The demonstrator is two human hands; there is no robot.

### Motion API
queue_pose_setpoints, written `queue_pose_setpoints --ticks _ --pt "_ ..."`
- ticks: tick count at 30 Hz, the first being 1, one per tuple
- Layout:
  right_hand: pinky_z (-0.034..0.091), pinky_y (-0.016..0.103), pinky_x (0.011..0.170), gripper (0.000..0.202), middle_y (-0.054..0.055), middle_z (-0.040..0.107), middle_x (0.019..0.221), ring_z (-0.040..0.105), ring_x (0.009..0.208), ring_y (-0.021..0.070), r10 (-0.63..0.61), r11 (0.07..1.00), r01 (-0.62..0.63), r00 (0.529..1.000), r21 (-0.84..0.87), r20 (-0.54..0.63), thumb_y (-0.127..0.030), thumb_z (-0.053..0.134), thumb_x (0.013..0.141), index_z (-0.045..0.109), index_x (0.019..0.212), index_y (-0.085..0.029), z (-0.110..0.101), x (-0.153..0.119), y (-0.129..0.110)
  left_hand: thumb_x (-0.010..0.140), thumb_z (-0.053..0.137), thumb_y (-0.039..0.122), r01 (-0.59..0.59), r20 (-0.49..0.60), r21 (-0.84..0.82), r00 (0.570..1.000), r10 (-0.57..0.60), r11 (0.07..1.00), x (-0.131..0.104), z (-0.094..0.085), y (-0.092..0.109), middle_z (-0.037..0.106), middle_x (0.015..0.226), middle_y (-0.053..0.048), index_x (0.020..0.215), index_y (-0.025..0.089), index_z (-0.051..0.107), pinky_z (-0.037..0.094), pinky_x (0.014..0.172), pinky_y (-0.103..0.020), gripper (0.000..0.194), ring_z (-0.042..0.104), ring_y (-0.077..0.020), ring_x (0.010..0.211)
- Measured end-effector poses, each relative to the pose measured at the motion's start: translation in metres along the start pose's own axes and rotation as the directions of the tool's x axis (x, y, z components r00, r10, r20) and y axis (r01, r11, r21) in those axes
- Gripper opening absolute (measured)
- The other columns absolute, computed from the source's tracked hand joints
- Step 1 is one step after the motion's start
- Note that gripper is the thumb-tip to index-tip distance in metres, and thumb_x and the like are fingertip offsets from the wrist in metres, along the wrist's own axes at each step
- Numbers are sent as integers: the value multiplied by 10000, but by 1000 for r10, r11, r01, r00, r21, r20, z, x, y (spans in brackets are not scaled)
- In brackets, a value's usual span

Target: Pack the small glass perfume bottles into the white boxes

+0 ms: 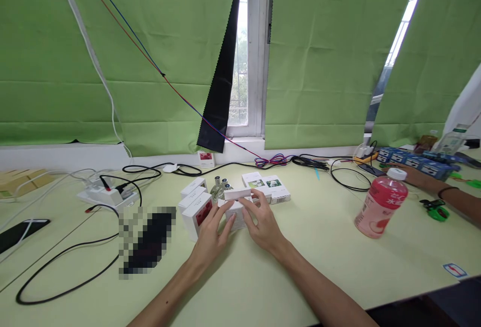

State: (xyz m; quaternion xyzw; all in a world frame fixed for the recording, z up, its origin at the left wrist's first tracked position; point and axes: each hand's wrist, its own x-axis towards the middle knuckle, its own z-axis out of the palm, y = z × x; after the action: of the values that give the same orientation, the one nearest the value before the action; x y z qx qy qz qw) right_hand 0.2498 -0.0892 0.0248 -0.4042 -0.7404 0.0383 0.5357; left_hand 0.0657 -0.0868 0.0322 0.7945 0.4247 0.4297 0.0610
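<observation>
Between my two hands a small white box (236,220) stands on the table, its top flap raised. My left hand (211,234) has its thumb and fingers on the box's left side and top edge. From the right, the fingers of my right hand (265,224) press on the opposite side and near the flap. Several white boxes with red pictures (196,211) stand upright just left of it. Behind are several small glass bottles (221,187) with silvery tops. White boxes with green-and-white pictures (277,190) lie behind my right hand. The box's inside is hidden.
A pink drink bottle (381,204) stands at right. Beyond it a co-worker's arm (424,180) reaches near blue boxes (413,162). At left are a power strip (107,195), looping black cables, a phone (22,234) and a pixelated dark patch. Green curtains hang behind.
</observation>
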Motion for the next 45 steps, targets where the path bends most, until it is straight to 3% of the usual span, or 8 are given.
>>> queue_pose_setpoints --ticks 6,18,24,28,33,40,45 --pt "511 406 997 340 132 457 1376 561 1156 234 38 997 -37 999 61 -15 -224 493 986 665 1278 -250 1 -1 2 1002 492 307 -41 -29 71 999 44 997 -2 1 1 571 1328 -117 1336 240 566 523 986 -389 349 581 -267 1246" --pt "460 400 1054 308 101 551 1303 568 1170 236 181 946 -181 983 268 25 -307 549 970 722 1222 -268 0 3 2 984 532 255 -151 -137 116 977 166 982 -1 4 -2 552 1290 -115 1316 257 612 562 866 -344 342 661 -196 961" --pt "450 374 1049 329 105 550 1289 561 1177 224 241 919 -246 969 310 55 -356 509 992 732 1212 -256 0 5 3 979 539 280 -89 -139 33 986 92 996 -4 7 -4 575 1319 -121 1368 253 523 550 986 -413 391 616 -259 1194" --pt "451 366 1039 336 104 558 1278 567 1172 220 245 906 -248 968 343 55 -362 493 995 736 1203 -258 -2 6 2 961 570 317 23 -154 -150 987 -46 988 -5 9 -3 593 1335 -136 1416 245 392 591 949 -418 493 682 -236 1114" --pt "473 355 1005 320 101 573 1265 584 1160 222 280 875 -282 958 393 63 -380 523 980 753 1164 -257 -3 7 0 952 582 331 68 -159 -252 981 -111 965 -4 8 3 618 1295 -133 1321 241 421 600 945 -431 413 691 -239 1120" --pt "502 353 933 283 84 620 1259 621 1108 227 335 844 -329 940 423 64 -396 590 939 776 1117 -281 -4 9 0 964 564 312 15 -117 -164 993 -35 986 -4 6 0 614 1299 -111 1329 252 470 596 942 -408 382 684 -226 1100" --pt "508 344 884 258 95 655 1262 580 1213 259 376 812 -356 925 463 53 -374 640 902 792 1079 -265 -3 8 3 972 546 294 -72 -117 -29 991 68 997 -3 5 -3 593 1305 -109 1310 245 512 551 998 -432 343 614 -253 1202"
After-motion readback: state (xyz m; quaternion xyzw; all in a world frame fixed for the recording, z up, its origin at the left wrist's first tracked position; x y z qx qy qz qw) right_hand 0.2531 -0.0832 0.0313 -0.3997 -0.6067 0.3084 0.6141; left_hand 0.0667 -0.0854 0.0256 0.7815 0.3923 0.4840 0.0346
